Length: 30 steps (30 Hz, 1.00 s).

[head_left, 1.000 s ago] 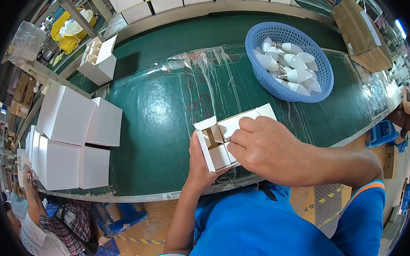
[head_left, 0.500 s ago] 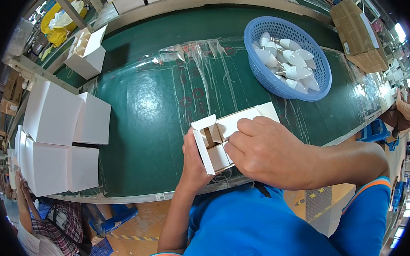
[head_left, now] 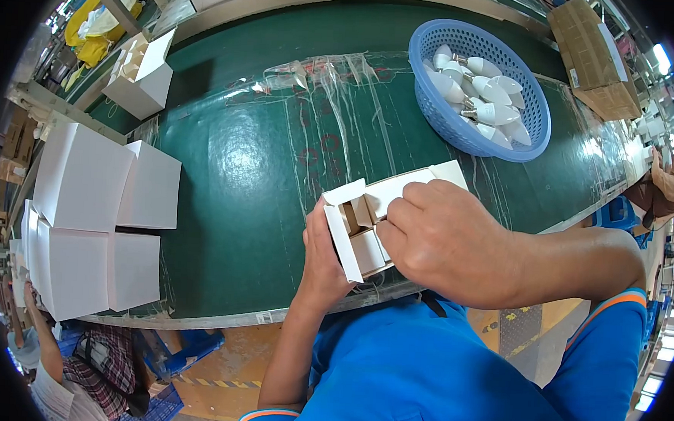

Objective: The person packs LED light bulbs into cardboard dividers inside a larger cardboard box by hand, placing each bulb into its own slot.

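Note:
My left hand (head_left: 322, 267) grips the left end of an open white cardboard box (head_left: 342, 243), fingers along its outer side. The box lies tilted near the table's front edge, with its flaps up. Cardboard dividers (head_left: 364, 211) split it into compartments, and white pieces fill some of them. Over the right part of the box is my right hand (head_left: 450, 235), closed, its fingertips pointing down into the box. Whatever those fingers hold is hidden behind the knuckles. Beyond the box stands a blue plastic basket (head_left: 431, 103) of several white candle-shaped bulbs (head_left: 494, 113).
Stacked white boxes (head_left: 79, 178) stand at the table's left end. Another open white box (head_left: 147, 88) with dividers sits behind them. A brown carton (head_left: 589, 60) is at the back right. Clear tape covers parts of the green tabletop (head_left: 240, 175). Other people sit at both sides.
The view has shifted slightly. My right hand stays closed over the box with a small change of angle, and my left hand keeps its grip on the box's end.

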### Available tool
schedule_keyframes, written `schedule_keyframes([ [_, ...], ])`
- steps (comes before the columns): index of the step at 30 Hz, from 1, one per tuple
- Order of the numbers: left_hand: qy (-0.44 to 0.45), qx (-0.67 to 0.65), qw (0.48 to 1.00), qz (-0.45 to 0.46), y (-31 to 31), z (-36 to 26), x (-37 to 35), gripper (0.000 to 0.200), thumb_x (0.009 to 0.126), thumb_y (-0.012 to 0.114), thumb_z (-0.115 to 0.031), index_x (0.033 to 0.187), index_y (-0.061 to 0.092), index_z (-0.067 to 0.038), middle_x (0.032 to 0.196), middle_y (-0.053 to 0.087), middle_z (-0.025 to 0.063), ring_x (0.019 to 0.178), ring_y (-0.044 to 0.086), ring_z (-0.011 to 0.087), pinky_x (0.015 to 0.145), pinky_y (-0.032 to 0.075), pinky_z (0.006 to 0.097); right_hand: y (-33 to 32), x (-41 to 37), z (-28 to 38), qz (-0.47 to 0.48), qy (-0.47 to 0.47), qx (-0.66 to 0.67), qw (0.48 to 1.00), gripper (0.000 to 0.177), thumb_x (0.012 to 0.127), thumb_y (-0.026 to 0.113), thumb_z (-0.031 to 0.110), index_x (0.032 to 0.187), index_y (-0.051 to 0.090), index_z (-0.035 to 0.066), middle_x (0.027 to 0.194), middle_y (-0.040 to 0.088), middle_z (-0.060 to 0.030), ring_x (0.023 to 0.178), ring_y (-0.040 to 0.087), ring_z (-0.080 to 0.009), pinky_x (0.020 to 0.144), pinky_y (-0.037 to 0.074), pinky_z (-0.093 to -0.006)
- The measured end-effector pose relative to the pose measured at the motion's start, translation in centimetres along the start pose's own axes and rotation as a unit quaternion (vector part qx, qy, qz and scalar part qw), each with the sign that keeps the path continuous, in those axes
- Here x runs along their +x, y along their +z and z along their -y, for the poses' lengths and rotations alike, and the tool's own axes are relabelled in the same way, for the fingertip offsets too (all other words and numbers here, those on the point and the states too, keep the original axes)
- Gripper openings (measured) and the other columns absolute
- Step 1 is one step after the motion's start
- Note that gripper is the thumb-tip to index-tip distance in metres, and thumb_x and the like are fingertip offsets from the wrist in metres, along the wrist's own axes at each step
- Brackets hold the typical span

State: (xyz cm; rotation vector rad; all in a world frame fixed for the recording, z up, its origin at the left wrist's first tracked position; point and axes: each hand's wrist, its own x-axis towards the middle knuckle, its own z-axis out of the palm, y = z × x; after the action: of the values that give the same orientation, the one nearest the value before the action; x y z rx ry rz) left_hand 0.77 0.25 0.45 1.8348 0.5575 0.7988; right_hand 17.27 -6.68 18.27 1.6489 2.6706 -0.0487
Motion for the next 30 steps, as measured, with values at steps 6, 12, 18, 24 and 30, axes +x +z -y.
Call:
schedule_keyframes([
  [6,0.005,0.008,1.000,-0.005,0.0,0.1,0.0,0.112,0.064,0.088,-0.021,0.147,0.016,0.002,0.132,0.042,0.0212,0.119,0.047,0.0370,0.099,0.036,0.0459,0.0,0.3,-0.7,-0.010,-0.014,0.026,1.000,0.011,0.067,0.062,0.011,0.074,0.058,0.003,0.072,0.055,-0.0087,0.071,0.055,-0.0235,0.062,0.045,-0.0367],
  [12,-0.003,0.018,1.000,0.005,-0.1,-0.1,-0.1,0.111,0.065,0.087,-0.023,0.147,0.016,0.002,0.131,0.043,0.0207,0.119,0.047,0.0365,0.099,0.036,0.0458,-0.3,0.2,-0.5,0.005,-0.018,0.006,1.000,0.011,0.066,0.062,0.012,0.072,0.058,0.003,0.072,0.055,-0.0082,0.073,0.056,-0.0230,0.064,0.045,-0.0360],
  [18,-0.004,0.003,1.000,-0.002,0.0,-0.1,-0.1,0.110,0.065,0.087,-0.022,0.147,0.017,0.002,0.130,0.043,0.0205,0.118,0.047,0.0363,0.099,0.036,0.0456,-0.5,0.4,0.0,0.018,-0.017,-0.012,1.000,0.012,0.065,0.062,0.012,0.072,0.058,0.003,0.072,0.056,-0.0078,0.074,0.056,-0.0219,0.065,0.045,-0.0347],
  [24,0.023,-0.009,0.999,-0.021,0.2,0.4,0.1,0.110,0.063,0.088,-0.019,0.146,0.019,0.001,0.130,0.043,0.0208,0.115,0.051,0.0374,0.096,0.041,0.0470,-0.3,0.6,0.9,0.039,-0.006,-0.062,0.997,0.012,0.063,0.062,0.013,0.069,0.058,0.003,0.070,0.053,-0.0075,0.074,0.053,-0.0206,0.063,0.041,-0.0324],
  [30,0.016,-0.006,0.999,-0.031,0.4,-0.1,0.2,0.115,0.058,0.091,-0.018,0.145,0.020,0.001,0.131,0.043,0.0193,0.117,0.051,0.0378,0.097,0.042,0.0481,1.1,0.1,1.1,-0.024,-0.015,-0.106,0.994,0.013,0.063,0.061,0.014,0.067,0.056,0.003,0.067,0.049,-0.0062,0.072,0.051,-0.0200,0.061,0.040,-0.0325],
])
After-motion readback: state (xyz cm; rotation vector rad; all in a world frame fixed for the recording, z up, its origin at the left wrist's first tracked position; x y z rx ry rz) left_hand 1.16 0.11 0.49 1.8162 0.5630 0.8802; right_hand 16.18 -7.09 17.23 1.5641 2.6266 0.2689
